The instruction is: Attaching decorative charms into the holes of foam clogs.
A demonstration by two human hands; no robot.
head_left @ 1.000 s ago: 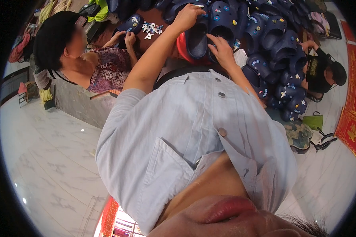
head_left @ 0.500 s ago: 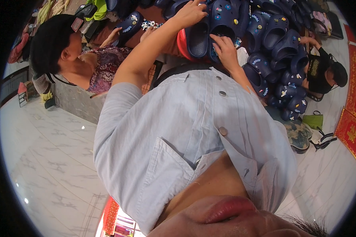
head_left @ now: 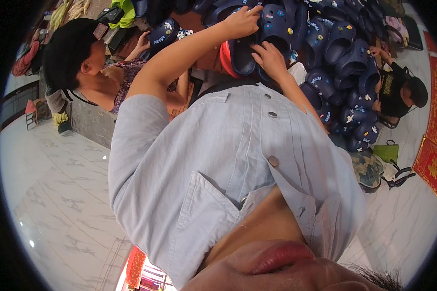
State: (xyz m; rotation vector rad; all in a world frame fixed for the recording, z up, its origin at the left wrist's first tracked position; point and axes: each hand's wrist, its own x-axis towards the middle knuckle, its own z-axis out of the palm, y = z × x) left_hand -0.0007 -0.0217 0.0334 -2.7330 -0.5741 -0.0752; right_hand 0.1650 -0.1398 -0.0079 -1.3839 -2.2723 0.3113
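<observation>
Left hand (head_left: 243,23) beside rounded navy rubbery clog (head_left: 277,23), right hand (head_left: 272,60) at its near end; grips unclear, slackness could drop it.

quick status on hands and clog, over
Left hand at charm-dotted clog. Right hand near it. Both grips unclear. Other clogs crowd in on the right.

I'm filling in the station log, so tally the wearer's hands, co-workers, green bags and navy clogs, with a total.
Left hand and right hand: 2
Left co-worker and right co-worker: 2
Green bag: 1
Navy clogs: more than 10, too overlapped for an exact count
Total: 5, clogs left out
</observation>
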